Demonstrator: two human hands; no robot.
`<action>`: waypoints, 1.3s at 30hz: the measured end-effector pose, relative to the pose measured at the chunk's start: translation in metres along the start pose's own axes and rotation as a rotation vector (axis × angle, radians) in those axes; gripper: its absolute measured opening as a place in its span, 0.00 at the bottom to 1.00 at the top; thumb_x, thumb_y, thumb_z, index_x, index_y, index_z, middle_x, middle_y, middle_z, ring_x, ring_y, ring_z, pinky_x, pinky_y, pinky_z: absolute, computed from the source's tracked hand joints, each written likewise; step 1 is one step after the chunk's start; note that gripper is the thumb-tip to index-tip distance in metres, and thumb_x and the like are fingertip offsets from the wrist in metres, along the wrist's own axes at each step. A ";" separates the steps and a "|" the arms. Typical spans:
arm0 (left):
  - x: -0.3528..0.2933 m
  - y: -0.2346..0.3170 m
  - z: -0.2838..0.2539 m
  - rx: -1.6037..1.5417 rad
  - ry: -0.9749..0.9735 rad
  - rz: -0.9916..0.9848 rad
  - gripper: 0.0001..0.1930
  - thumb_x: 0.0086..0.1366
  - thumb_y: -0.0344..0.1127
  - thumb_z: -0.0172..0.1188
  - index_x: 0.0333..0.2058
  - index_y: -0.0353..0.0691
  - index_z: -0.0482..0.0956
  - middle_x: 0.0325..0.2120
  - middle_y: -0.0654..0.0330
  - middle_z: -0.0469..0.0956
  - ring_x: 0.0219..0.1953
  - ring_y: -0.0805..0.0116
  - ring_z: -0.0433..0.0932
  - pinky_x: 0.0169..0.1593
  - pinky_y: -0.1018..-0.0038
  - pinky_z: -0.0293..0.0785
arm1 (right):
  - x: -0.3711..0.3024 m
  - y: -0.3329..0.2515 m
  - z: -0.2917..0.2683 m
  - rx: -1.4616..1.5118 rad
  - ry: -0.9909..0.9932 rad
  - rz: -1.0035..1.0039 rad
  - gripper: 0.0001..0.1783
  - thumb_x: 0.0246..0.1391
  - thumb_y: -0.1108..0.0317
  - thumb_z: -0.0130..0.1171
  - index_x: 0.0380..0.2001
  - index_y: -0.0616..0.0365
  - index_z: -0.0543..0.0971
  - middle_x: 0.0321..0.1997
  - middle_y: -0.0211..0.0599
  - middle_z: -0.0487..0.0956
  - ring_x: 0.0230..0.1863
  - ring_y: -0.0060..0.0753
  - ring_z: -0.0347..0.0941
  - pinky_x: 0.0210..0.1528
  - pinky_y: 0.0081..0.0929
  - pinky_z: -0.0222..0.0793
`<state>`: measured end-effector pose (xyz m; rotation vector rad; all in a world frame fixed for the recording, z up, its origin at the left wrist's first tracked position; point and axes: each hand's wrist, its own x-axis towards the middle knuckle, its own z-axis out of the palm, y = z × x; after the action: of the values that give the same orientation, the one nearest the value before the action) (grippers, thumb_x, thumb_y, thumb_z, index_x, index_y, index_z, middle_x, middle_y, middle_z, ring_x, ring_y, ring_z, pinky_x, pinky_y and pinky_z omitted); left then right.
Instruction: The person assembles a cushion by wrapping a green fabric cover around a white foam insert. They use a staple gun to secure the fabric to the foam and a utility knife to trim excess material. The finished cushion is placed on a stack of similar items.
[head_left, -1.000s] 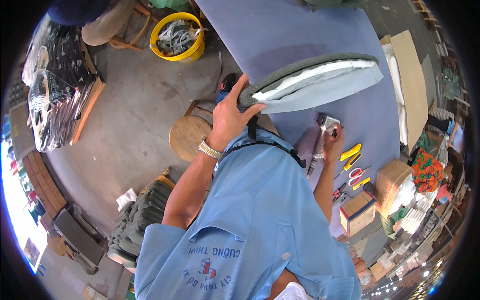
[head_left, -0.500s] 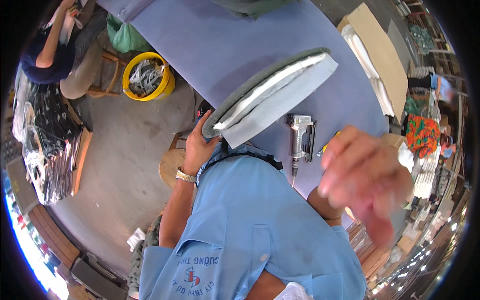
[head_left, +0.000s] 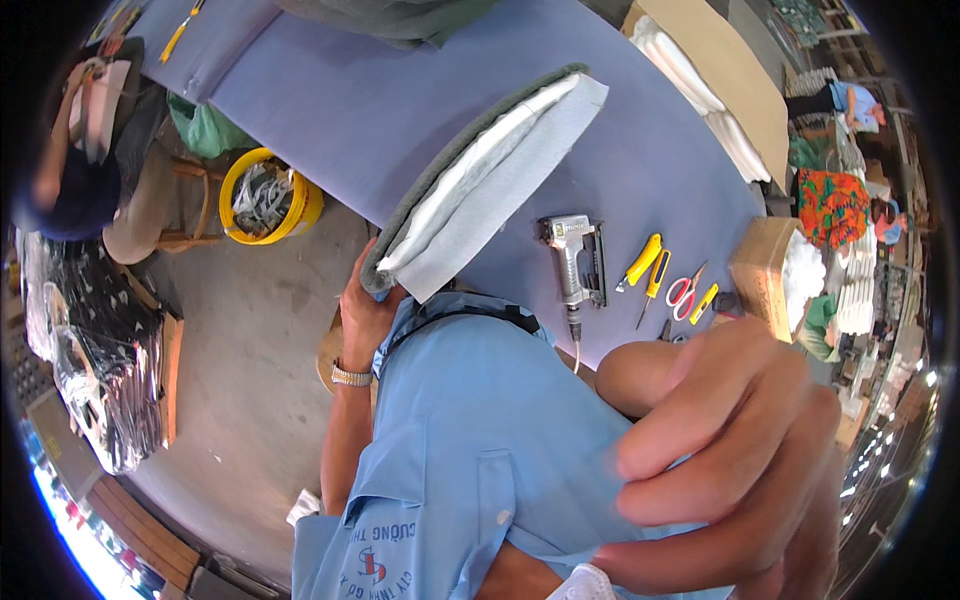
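Note:
My left hand (head_left: 370, 318) is closed round the near end of a curved padded panel (head_left: 495, 180), with its wrist wearing a metal-band watch. The panel has dark grey fabric along one edge, white padding in the middle and a pale grey flap on the other side. It stands tilted over the blue-grey table (head_left: 330, 90). My right hand (head_left: 735, 465) is raised close to the camera, fingers bent and partly apart, with nothing visible in them. A silver staple gun (head_left: 572, 262) with a hose lies on the table between the panel and my right hand.
Right of the staple gun lie yellow-handled cutters (head_left: 643, 262) and red-handled scissors (head_left: 682, 292). A cardboard box (head_left: 762, 265) holds white stuffing. Dark fabric (head_left: 400, 20) lies at the far edge. A yellow bucket (head_left: 310, 208) of scraps stands left, near a seated co-worker (head_left: 85, 190).
My right hand has come down and nearer the camera, uncovering the cutters and scissors. The view has shifted, so the panel and table appear further left. My left hand keeps its hold.

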<state>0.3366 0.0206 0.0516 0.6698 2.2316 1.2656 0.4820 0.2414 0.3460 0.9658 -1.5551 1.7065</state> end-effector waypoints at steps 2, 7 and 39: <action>0.001 0.006 0.000 -0.029 -0.010 0.036 0.41 0.54 0.29 0.75 0.67 0.41 0.69 0.54 0.47 0.83 0.57 0.52 0.82 0.59 0.62 0.78 | -0.010 -0.010 -0.006 -0.108 0.120 -0.021 0.15 0.65 0.59 0.58 0.47 0.58 0.80 0.34 0.38 0.83 0.30 0.28 0.77 0.33 0.30 0.75; 0.006 0.023 -0.009 0.031 -0.097 0.106 0.43 0.51 0.27 0.74 0.68 0.40 0.68 0.56 0.42 0.80 0.60 0.47 0.80 0.62 0.61 0.76 | -0.096 0.049 -0.095 -0.758 0.860 0.436 0.27 0.67 0.57 0.57 0.60 0.66 0.75 0.58 0.53 0.80 0.38 0.39 0.80 0.43 0.33 0.78; -0.007 0.056 0.029 0.247 -0.422 0.617 0.53 0.62 0.44 0.68 0.78 0.62 0.41 0.79 0.51 0.37 0.80 0.46 0.41 0.79 0.50 0.42 | -0.156 0.115 -0.124 -0.558 1.237 0.820 0.30 0.49 0.73 0.67 0.54 0.73 0.70 0.56 0.51 0.76 0.53 0.46 0.75 0.58 0.46 0.73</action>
<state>0.3694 0.0602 0.0886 1.6462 1.8948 0.9713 0.4558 0.3568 0.1482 -1.0079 -1.3573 1.5816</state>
